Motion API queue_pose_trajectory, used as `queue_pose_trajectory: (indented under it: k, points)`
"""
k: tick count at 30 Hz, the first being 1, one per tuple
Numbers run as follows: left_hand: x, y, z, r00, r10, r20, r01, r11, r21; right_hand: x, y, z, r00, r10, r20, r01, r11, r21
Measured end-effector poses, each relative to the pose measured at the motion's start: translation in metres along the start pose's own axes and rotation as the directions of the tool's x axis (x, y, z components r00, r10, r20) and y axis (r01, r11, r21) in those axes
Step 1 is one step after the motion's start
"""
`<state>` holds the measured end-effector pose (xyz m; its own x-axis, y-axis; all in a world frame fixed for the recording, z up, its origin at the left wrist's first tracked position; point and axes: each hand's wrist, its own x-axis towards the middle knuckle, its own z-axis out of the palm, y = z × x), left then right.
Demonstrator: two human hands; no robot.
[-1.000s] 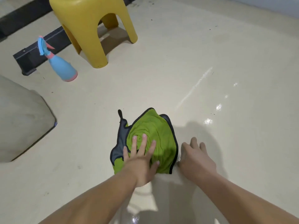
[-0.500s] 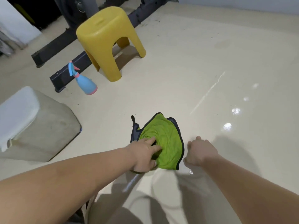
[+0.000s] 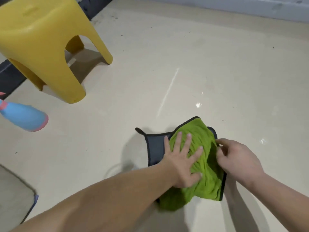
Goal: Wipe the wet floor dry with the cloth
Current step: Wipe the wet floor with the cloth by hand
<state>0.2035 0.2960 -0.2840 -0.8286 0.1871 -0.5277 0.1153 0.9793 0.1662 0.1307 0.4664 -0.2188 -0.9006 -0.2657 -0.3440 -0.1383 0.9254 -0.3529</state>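
While beyond the cloth [image 3: 206, 181], stool [image 3: 41, 47] beside bottle [image 3: 25, 117]

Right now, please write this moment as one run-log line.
left hand: presses flat on cloth | right hand: grips cloth edge | floor: wet glints

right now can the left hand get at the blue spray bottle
Probably yes: only bare floor lies between the left hand, flat on the cloth, and the spray bottle; the yellow stool stands beyond it.
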Motion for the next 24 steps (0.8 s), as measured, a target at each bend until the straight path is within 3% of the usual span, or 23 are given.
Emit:
queue_pose_trajectory:
  k: [3,7,9,12,16,20,22,24]
  points:
    - [0.008,0.003,0.003,0.991,0.118,-0.062,-0.112,0.990,0.084,0.002,-0.024,0.008,0.993,0.071,-0.099,-0.069,0.997,0.025]
    - [-0.015,-0.056,0.021,0.961,0.163,-0.222,-0.147,0.985,0.085,0.009,-0.080,0.024,0.997,-0.019,-0.076,0.020,1.000,0.016]
    - [-0.030,-0.106,0.026,0.958,0.072,-0.277,-0.075,0.997,0.001,0.019,-0.112,0.035,0.995,-0.088,-0.052,0.088,0.996,0.003]
    - [-0.064,-0.192,0.035,0.940,-0.193,-0.281,0.164,0.978,-0.126,0.032,-0.164,0.062,0.979,-0.201,0.021,0.202,0.979,-0.008]
    - [-0.125,-0.272,0.052,0.819,-0.529,-0.223,0.477,0.843,-0.251,0.033,-0.231,0.100,0.949,-0.308,0.068,0.306,0.951,0.050]
    - [-0.164,-0.269,0.084,0.626,-0.752,-0.206,0.676,0.655,-0.336,0.008,-0.276,0.127,0.897,-0.423,0.125,0.418,0.906,0.068]
    - [-0.169,-0.243,0.096,0.601,-0.777,-0.188,0.700,0.625,-0.344,-0.003,-0.283,0.135,0.878,-0.453,0.153,0.453,0.891,0.037]
    - [-0.174,-0.207,0.106,0.626,-0.752,-0.206,0.677,0.656,-0.335,-0.009,-0.281,0.136,0.871,-0.451,0.193,0.461,0.888,-0.006]
